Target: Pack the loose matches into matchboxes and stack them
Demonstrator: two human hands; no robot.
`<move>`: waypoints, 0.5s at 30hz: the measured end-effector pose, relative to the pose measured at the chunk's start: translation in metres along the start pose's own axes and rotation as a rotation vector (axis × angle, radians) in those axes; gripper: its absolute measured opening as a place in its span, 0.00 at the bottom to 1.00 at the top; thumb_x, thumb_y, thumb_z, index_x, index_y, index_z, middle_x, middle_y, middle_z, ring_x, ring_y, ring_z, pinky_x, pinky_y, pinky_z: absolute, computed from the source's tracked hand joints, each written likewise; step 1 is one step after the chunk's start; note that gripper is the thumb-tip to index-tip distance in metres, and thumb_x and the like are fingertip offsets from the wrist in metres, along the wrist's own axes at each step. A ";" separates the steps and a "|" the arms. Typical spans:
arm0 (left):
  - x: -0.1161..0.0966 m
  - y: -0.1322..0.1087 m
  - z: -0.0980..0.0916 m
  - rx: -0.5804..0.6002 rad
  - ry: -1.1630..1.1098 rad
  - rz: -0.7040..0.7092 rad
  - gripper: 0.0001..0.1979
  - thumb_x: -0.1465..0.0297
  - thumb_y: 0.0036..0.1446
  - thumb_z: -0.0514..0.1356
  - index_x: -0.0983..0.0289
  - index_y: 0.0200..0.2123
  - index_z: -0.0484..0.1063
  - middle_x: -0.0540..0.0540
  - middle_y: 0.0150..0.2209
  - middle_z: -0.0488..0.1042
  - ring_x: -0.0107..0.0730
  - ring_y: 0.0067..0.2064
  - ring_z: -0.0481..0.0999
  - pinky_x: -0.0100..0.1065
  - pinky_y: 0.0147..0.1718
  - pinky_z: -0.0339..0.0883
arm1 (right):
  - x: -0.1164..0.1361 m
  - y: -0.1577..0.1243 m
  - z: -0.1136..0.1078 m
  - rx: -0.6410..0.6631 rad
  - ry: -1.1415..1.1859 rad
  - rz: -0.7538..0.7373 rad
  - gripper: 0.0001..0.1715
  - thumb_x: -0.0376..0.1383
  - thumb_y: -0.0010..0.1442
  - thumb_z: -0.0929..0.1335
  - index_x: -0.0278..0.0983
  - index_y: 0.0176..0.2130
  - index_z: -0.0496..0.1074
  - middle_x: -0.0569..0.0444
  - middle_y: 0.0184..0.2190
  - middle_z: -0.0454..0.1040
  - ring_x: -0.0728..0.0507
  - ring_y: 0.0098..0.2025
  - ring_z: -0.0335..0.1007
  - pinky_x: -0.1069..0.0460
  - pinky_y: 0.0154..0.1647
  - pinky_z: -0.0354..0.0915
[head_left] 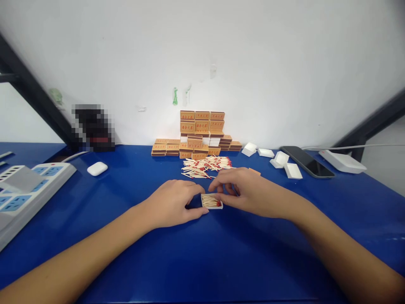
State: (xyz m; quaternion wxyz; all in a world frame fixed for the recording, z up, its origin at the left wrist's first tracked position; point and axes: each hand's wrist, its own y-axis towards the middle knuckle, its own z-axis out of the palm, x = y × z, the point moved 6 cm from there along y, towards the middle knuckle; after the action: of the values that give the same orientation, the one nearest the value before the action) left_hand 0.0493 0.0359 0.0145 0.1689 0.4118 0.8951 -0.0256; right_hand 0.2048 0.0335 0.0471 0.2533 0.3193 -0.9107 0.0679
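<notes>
A small white matchbox tray (218, 207) full of red-tipped matches (210, 201) rests on the blue table in front of me. My left hand (177, 202) grips its left end, thumb along the near side and index finger at the far side. Over its right part is my right hand (249, 192), the thumb tip on the matches and the index finger bent above the far edge. The thumb and index finger are apart with nothing visible between them. Just beyond the hands lies a loose pile of matches (207, 166).
Yellow matchboxes (201, 126) are stacked against the wall behind the pile. To the right are several white trays (293, 170), a phone (306, 161) and a white box (342, 161). A power strip (28, 185) and a white earphone case (97, 169) lie on the left.
</notes>
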 end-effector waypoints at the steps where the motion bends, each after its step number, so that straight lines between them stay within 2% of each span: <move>1: 0.000 0.000 0.000 -0.001 -0.001 -0.002 0.12 0.58 0.64 0.64 0.62 0.41 0.75 0.48 0.30 0.72 0.30 0.28 0.69 0.32 0.28 0.55 | 0.000 0.000 -0.001 -0.004 0.001 -0.004 0.07 0.34 0.65 0.69 0.40 0.40 0.80 0.56 0.30 0.78 0.48 0.30 0.68 0.52 0.31 0.59; 8: 0.001 -0.001 0.001 -0.001 -0.001 -0.008 0.13 0.58 0.64 0.64 0.62 0.41 0.75 0.48 0.29 0.72 0.31 0.28 0.70 0.33 0.28 0.55 | 0.003 0.003 0.010 -0.003 0.032 -0.056 0.08 0.30 0.64 0.69 0.39 0.38 0.79 0.55 0.34 0.77 0.47 0.34 0.70 0.52 0.34 0.62; 15: 0.000 -0.003 0.000 -0.022 0.004 0.009 0.13 0.59 0.64 0.64 0.62 0.34 0.71 0.48 0.28 0.70 0.30 0.27 0.68 0.32 0.27 0.53 | 0.005 0.004 0.017 -0.006 0.032 -0.084 0.08 0.30 0.65 0.69 0.39 0.37 0.78 0.56 0.33 0.75 0.48 0.33 0.68 0.52 0.35 0.62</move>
State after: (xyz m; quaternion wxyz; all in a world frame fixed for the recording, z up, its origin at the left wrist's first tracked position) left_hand 0.0469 0.0338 0.0141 0.1718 0.4142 0.8937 -0.0144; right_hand 0.1914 0.0291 0.0352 0.2714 0.3555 -0.8924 0.0596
